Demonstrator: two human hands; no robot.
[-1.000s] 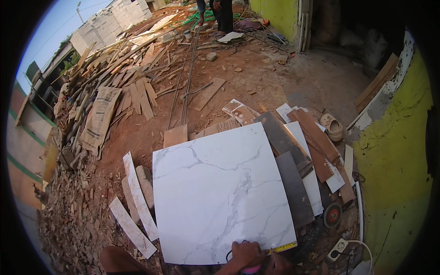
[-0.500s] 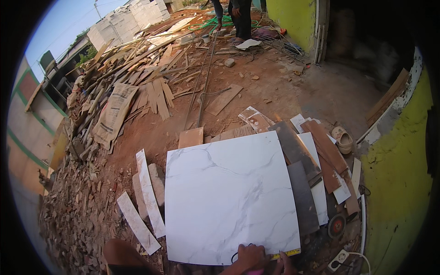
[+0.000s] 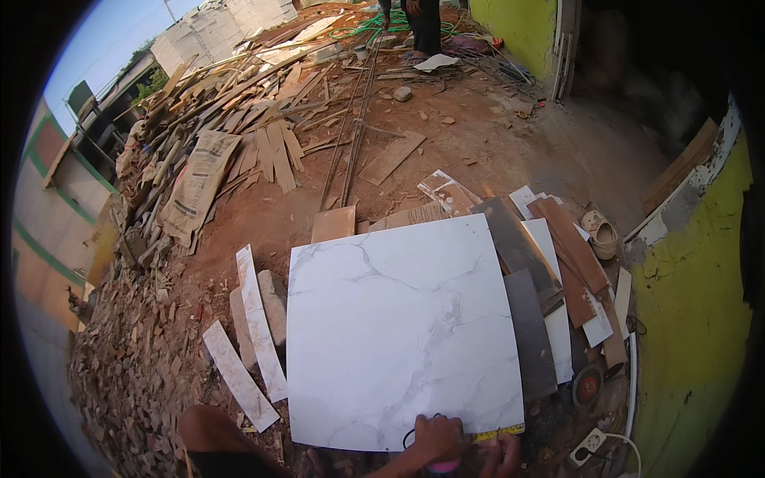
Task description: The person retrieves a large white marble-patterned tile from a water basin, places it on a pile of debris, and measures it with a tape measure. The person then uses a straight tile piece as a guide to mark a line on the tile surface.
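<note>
A large square white tile with grey marble veining lies flat before me. At its near edge, toward the right corner, a yellow tape measure blade runs along the edge. My left hand is closed on the tape measure at the blade's left part, knuckles up, with a thin black loop beside it and a bit of pink below. My right hand has its bent fingers at the blade near the tile's right corner; the fingertips are partly hidden.
Grey, white and brown tile offcuts lie to the right, near a grinder disc, a socket strip and a beige shoe. Narrow strips lie left. Farther off are a wood pile, an empty-looking sack and a standing person.
The view has shifted slightly, so the tile's near edge sits a little higher. Both hands stay at the tape along that edge; the left has moved little.
</note>
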